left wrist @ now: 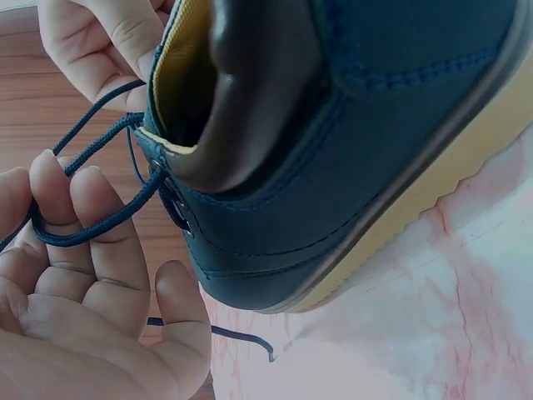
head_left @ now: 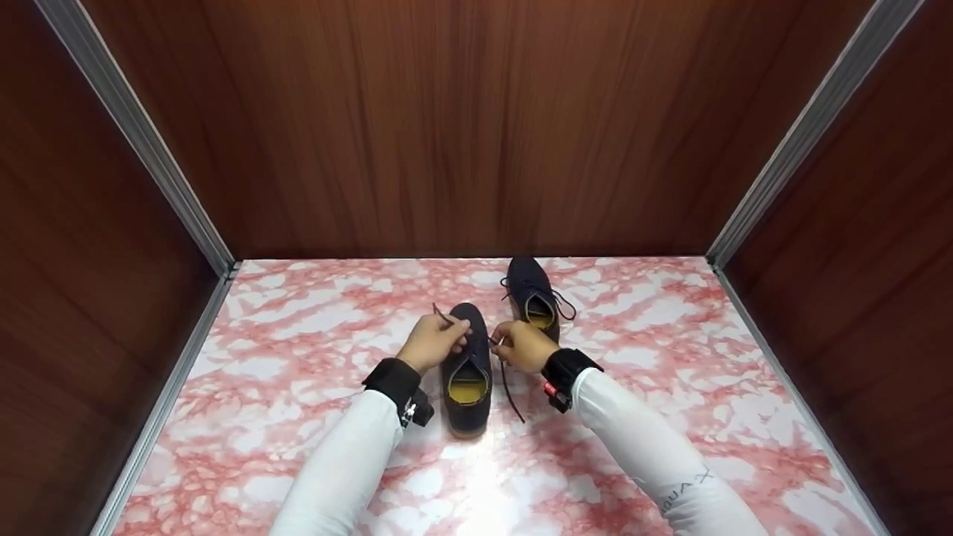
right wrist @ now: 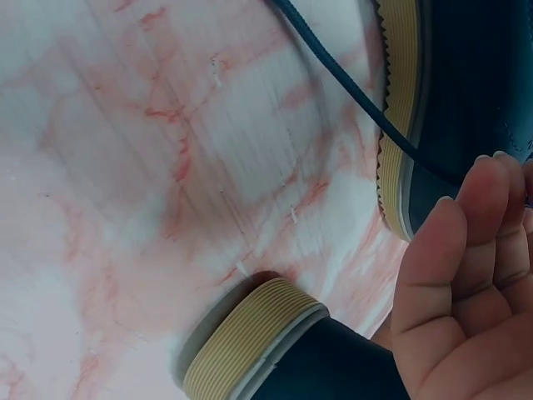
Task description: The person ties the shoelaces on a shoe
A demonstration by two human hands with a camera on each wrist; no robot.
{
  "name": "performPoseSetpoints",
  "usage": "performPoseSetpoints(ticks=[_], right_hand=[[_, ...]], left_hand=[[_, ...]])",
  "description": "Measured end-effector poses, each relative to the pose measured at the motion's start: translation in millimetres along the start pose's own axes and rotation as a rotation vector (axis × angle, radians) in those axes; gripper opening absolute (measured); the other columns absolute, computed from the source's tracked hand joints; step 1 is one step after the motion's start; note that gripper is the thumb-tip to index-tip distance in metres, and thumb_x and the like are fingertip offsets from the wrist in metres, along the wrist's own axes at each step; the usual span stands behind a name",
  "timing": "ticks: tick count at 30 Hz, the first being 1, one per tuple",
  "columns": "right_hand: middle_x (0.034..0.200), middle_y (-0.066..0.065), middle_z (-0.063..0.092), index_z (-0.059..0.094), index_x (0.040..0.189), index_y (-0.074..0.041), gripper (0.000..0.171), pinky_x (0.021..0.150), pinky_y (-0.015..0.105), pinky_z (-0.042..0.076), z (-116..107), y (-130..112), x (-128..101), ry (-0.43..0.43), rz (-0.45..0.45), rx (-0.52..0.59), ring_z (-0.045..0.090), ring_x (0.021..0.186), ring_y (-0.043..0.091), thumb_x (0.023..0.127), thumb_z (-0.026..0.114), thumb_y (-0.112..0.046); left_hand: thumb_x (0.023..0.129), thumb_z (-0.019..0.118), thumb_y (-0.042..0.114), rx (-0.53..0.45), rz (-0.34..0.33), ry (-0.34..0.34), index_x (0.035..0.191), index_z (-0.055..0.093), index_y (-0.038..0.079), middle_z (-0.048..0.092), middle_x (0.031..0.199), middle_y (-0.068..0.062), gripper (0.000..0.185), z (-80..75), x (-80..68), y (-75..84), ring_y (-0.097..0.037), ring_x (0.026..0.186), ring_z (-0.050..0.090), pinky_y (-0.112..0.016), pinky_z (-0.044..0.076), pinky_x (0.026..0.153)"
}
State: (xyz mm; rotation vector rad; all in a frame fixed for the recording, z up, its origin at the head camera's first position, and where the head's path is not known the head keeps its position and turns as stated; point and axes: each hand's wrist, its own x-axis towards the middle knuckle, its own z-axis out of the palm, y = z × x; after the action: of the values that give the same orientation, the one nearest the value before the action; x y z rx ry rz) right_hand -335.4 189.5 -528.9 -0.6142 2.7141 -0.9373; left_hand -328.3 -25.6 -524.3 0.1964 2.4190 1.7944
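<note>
Just below the centre of the frame, we see a dark shoe [head_left: 453,372] on a red-and-white surface [head_left: 283,417]. The left hand [head_left: 435,342] pinches one lace end [head_left: 441,316]; the right hand [head_left: 527,346] pinches the other lace [head_left: 511,391]. A second shoe [head_left: 528,279] stands to the upper right. At lower right, we make out sleeve lettering [head_left: 686,491] with an X; the rest we cannot read surely.

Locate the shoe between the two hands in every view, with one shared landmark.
Head: shoe just below the centre.
Left wrist: shoe, large, across the top and right.
Right wrist: shoe at the upper right, partly cut off.
Shared landmark: the right hand, visible in all three views.
</note>
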Motion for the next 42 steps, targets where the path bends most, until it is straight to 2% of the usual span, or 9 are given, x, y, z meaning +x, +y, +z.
performPoseSetpoints(ticks=[5,13,22,32,37,42], right_hand=[[0.067,-0.001,0.064,0.069,0.093,-0.003,0.006,0.056,0.021,0.042,0,2,-4,0.011,-0.029,-0.014,0.052,0.057,0.003,0.096,0.069,-0.008],[0.068,-0.002,0.066,0.070,0.091,-0.005,0.007,0.059,0.020,0.043,0,6,-12,0.006,0.002,-0.010,0.054,0.058,0.002,0.097,0.068,-0.008],[0.069,-0.001,0.066,0.070,0.091,-0.005,0.005,0.061,0.021,0.045,-1,17,-20,0.012,-0.004,0.005,0.054,0.061,0.003,0.095,0.068,-0.007],[0.071,-0.006,0.060,0.071,0.090,-0.008,0.005,0.063,0.023,0.045,-2,30,-29,-0.007,0.048,-0.032,0.053,0.065,0.007,0.093,0.068,-0.006],[0.073,-0.004,0.064,0.072,0.090,-0.006,0.004,0.068,0.024,0.046,-7,32,-33,0.001,0.025,-0.054,0.053,0.068,0.006,0.093,0.069,-0.007],[0.073,-0.004,0.065,0.071,0.090,-0.006,0.007,0.067,0.024,0.046,-20,24,-36,0.006,0.002,-0.036,0.054,0.066,0.006,0.096,0.069,-0.008]], left_hand=[[0.103,0.064,0.016,-0.018,-0.007,0.004,0.097,0.076,-0.005,0.068,0.074,0.002,0.025,-0.5,0.1,-1.8,-0.007,0.062,0.060,-0.021,0.054,0.065],[0.103,0.064,0.017,-0.036,-0.019,0.001,0.097,0.075,-0.005,0.068,0.074,0.001,0.025,-2.4,-2.6,-1.3,-0.008,0.063,0.061,-0.025,0.057,0.068],[0.103,0.065,0.018,-0.054,-0.026,-0.006,0.101,0.076,-0.003,0.073,0.078,-0.001,0.024,-6.8,-1.8,-4.2,-0.009,0.067,0.065,-0.023,0.056,0.069],[0.103,0.063,0.015,-0.110,-0.045,-0.013,0.103,0.075,-0.003,0.070,0.074,0.005,0.022,-12.2,0.6,-4.4,-0.009,0.068,0.064,-0.024,0.055,0.068],[0.102,0.066,0.016,-0.124,-0.040,-0.045,0.105,0.073,-0.006,0.073,0.078,0.004,0.024,-16.8,-1.0,-1.7,-0.009,0.073,0.066,-0.026,0.056,0.072],[0.101,0.067,0.012,-0.143,-0.036,-0.060,0.110,0.073,-0.005,0.077,0.085,0.000,0.020,-21.3,-1.7,-1.7,-0.009,0.077,0.067,-0.027,0.057,0.076]])
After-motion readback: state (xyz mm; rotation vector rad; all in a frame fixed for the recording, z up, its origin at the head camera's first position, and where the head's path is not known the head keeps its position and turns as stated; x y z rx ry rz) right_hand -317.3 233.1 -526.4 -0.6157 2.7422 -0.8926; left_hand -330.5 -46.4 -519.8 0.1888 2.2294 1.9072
